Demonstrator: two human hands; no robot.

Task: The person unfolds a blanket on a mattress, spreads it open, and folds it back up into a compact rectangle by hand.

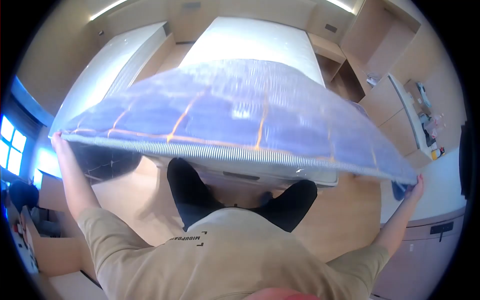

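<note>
A purple-blue quilt (225, 117) with orange grid lines and a striped near edge is stretched wide in front of me. It billows in the air over the near part of a white mattress (250, 37), and its far side is blurred. My left hand (56, 137) is closed on the quilt's near left corner. At the near right corner, my right hand (417, 187) grips the quilt, with a small dark blue fold hanging beside the fingers. The middle of the mattress is hidden under the quilt.
Another white mattress (107, 60) stands to the left on a wooden base. On the right, a cabinet (392, 115) adjoins a shelf with several small items. A dark marbled surface (107, 162) shows below the quilt at left. Wooden floor (340, 225) surrounds my legs.
</note>
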